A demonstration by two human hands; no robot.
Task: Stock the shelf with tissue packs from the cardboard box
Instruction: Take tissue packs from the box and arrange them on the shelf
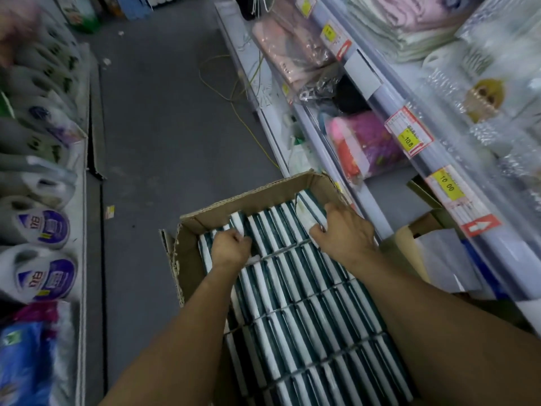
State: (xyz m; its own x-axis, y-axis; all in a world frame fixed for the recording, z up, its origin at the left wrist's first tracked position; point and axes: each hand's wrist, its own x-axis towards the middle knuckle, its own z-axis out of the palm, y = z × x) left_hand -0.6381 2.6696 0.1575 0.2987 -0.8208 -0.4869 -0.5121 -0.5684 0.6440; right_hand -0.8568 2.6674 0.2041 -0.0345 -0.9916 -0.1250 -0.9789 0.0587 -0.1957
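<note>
Both forearms reach from the bottom of the view over the cardboard box (187, 247), which sits on the aisle floor (164, 118) just beside the right-hand shelf (389, 171). Tissue packs (307, 317) fill the box on edge, in tight green-and-white rows running back to its far wall.

At the far row, the left hand (229, 249) has its fingers curled into the packs near the box's far left corner, gripping one or more of them. The right hand (342, 230) grips the other end of that row near the far right corner; its fingers wrap a pack that is tilted up above its neighbours. How many packs lie between the two hands as one bundle cannot be told. My reading is that the far row is about to be lifted out as a block squeezed between both hands.

The risk I see is in that squeeze. The packs are slippery film-wrapped and held only by end pressure, so if either hand eases off, the middle ones could sag and drop back into the box or onto the floor. The rows are packed tightly, so a lift may also drag neighbouring packs up. The torn, bent left wall of the box could snag a pack on the way out.

Beyond the box, the right-hand shelf carries wrapped textiles and yellow price tags (409, 139); the left shelf (83, 177) holds white detergent jugs (44, 227).
</note>
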